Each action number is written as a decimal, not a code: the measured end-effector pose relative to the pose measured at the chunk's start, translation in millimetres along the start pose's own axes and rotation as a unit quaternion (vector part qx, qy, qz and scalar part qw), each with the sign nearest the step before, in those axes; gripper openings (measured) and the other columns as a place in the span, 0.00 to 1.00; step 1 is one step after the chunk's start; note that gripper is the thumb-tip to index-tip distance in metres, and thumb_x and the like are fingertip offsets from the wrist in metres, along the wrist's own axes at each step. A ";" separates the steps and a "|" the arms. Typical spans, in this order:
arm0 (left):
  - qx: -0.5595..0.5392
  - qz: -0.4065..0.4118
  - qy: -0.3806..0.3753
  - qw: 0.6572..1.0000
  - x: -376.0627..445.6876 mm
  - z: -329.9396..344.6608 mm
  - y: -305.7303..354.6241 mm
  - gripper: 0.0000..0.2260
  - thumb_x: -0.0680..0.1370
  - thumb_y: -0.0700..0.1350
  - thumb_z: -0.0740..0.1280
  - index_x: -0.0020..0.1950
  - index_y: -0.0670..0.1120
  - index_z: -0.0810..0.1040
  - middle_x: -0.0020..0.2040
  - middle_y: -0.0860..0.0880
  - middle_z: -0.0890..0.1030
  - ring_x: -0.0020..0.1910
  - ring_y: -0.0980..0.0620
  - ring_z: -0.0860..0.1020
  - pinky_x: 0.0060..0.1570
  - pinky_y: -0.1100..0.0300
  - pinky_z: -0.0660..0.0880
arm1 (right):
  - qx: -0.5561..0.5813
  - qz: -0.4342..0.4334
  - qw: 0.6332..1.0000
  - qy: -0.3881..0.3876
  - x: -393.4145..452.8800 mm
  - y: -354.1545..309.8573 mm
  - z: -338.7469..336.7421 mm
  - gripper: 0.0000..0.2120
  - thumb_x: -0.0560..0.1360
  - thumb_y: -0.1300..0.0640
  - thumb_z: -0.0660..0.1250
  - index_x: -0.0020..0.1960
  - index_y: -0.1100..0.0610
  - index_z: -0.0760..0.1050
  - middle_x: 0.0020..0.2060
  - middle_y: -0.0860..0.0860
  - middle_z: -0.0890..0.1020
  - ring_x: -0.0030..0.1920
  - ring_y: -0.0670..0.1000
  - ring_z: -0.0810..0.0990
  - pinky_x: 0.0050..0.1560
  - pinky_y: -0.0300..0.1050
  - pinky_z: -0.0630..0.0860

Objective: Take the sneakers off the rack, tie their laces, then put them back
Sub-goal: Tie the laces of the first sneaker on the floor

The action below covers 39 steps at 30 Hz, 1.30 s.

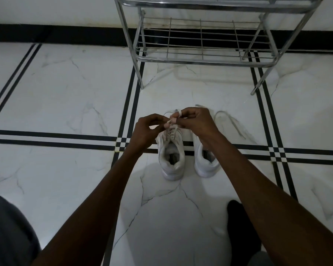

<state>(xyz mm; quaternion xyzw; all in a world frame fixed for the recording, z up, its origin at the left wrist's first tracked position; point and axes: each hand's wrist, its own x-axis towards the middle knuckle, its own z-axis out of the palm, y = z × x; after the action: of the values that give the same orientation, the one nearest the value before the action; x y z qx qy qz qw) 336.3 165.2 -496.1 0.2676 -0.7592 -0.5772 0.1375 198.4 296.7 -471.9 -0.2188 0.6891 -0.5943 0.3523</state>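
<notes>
Two white sneakers stand side by side on the marble floor, heels toward me. Over the left sneaker (171,160), my left hand (145,131) pinches one end of its white lace (173,120). My right hand (195,120) holds the other end, which is wrapped around a fingertip. The right sneaker (206,166) is partly hidden under my right wrist; its loose lace (231,121) trails on the floor to the right. The chrome shoe rack (200,60) stands just beyond, with its lower shelf bare.
The rack's front legs (141,81) stand on the floor close behind the sneakers. A black skirting band runs along the white wall. My knee in grey cloth shows at the bottom left, and a dark foot (238,217) at the bottom right.
</notes>
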 end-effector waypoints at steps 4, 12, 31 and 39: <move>0.127 0.057 0.016 0.990 4.5 -6.8 -2.8 0.06 0.78 0.45 0.72 0.50 0.43 0.83 0.49 0.49 0.85 0.52 0.55 0.82 0.55 0.63 0.76 | 0.012 0.013 1.000 -0.020 -0.2 -0.8 -0.1 0.07 0.69 0.65 0.77 0.46 0.62 0.84 0.46 0.59 0.87 0.51 0.57 0.87 0.53 0.48 0.82; -0.110 -0.113 -0.004 0.988 -0.1 -11.2 12.4 0.12 0.81 0.52 0.60 0.47 0.47 0.78 0.48 0.48 0.79 0.52 0.50 0.77 0.60 0.53 0.73 | 0.014 0.030 0.999 -0.021 0.9 -3.7 7.3 0.06 0.71 0.65 0.76 0.48 0.61 0.83 0.48 0.61 0.87 0.46 0.52 0.85 0.51 0.45 0.81; 0.297 -0.269 0.268 0.876 -52.6 -72.9 -85.4 0.24 0.83 0.60 0.57 0.46 0.43 0.81 0.47 0.40 0.83 0.52 0.38 0.81 0.55 0.46 0.75 | -0.379 0.060 0.880 0.280 0.3 32.6 -45.7 0.16 0.73 0.67 0.68 0.60 0.62 0.73 0.56 0.62 0.79 0.56 0.63 0.79 0.49 0.49 0.74; 0.207 -0.045 0.094 0.973 -27.3 -9.5 -63.5 0.11 0.82 0.43 0.66 0.63 0.42 0.79 0.59 0.48 0.78 0.56 0.52 0.77 0.52 0.66 0.76 | -0.369 -0.100 0.916 0.118 8.6 25.9 -26.8 0.16 0.71 0.66 0.73 0.58 0.60 0.77 0.56 0.58 0.78 0.49 0.52 0.79 0.48 0.43 0.76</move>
<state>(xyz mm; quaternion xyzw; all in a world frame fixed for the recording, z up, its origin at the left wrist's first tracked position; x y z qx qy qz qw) 379.3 160.9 -550.9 0.3770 -0.8331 -0.3854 0.1239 175.8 313.4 -497.7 -0.3290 0.8707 -0.3513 0.1014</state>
